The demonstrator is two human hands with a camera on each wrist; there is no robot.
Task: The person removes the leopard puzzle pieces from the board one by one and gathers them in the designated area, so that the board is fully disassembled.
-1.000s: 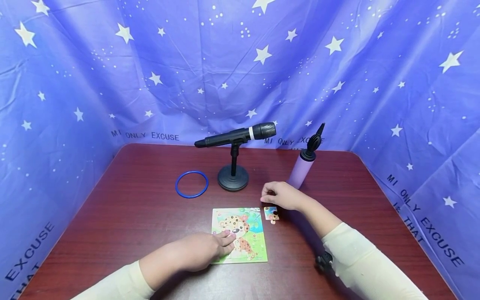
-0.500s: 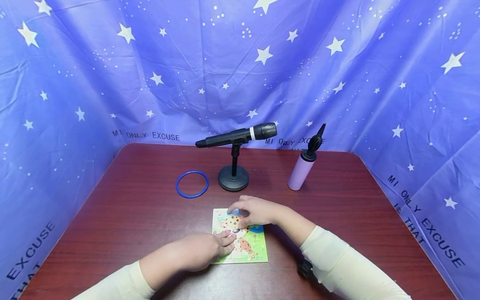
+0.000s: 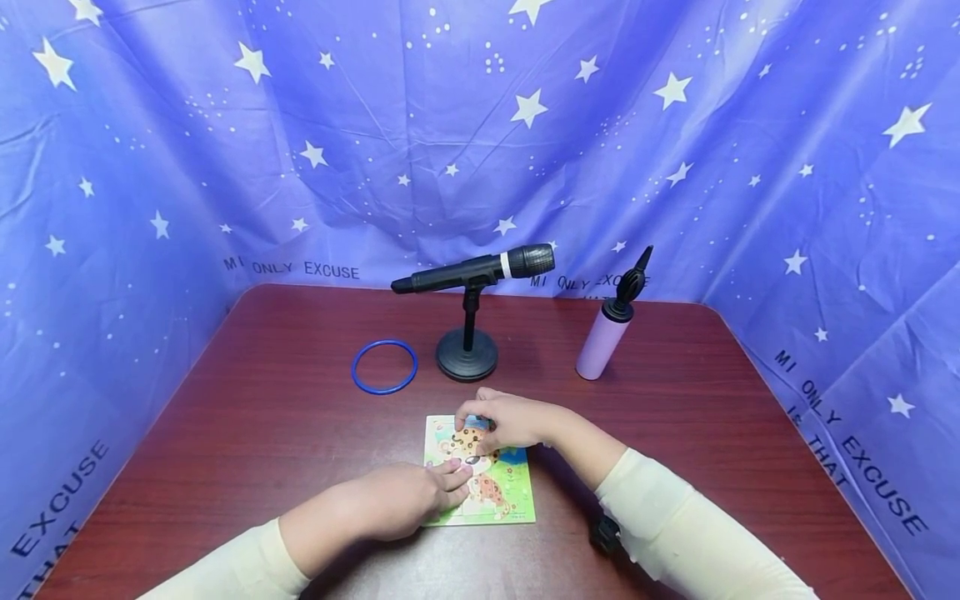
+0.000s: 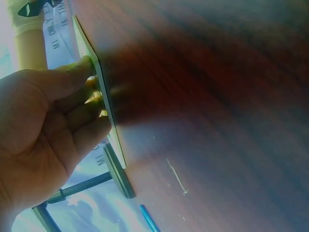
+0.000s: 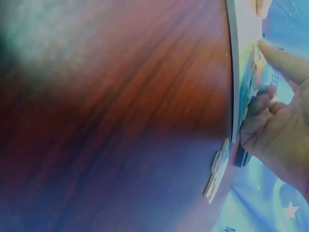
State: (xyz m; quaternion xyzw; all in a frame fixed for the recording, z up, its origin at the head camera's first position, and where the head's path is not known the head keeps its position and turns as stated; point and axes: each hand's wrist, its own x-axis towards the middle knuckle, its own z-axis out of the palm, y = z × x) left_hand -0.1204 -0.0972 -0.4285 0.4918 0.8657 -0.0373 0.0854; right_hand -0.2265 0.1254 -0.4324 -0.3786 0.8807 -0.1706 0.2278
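A leopard jigsaw puzzle (image 3: pixel 517 504) lies flat on the table, its picture facing up. My left hand (image 3: pixel 405 497) rests on its left side, with extended fingers pressing on the surface; the left wrist view shows the fingertips touching the board (image 4: pixel 105 92). Over the upper part, my right hand (image 3: pixel 517 421) has thumb and fingers curled round a spotted puzzle piece (image 3: pixel 470 438). How far this piece is raised is hard to tell. One loose puzzle piece (image 5: pixel 217 171) lies on the table beside the board, hidden under the right hand in the head view.
Behind the puzzle stands a black microphone (image 3: pixel 465 273) on a round-based stand (image 3: pixel 467 357). To its left lies a blue ring (image 3: pixel 354 367), and a purple hand pump (image 3: pixel 602 342) stands to the right. A starry curtain (image 3: pixel 420 167) surrounds the table (image 3: pixel 285 333).
My right hand has moved left and down from above the loose piece onto the puzzle's upper part, and its fingers have closed round a piece there. The left hand has stayed in place.
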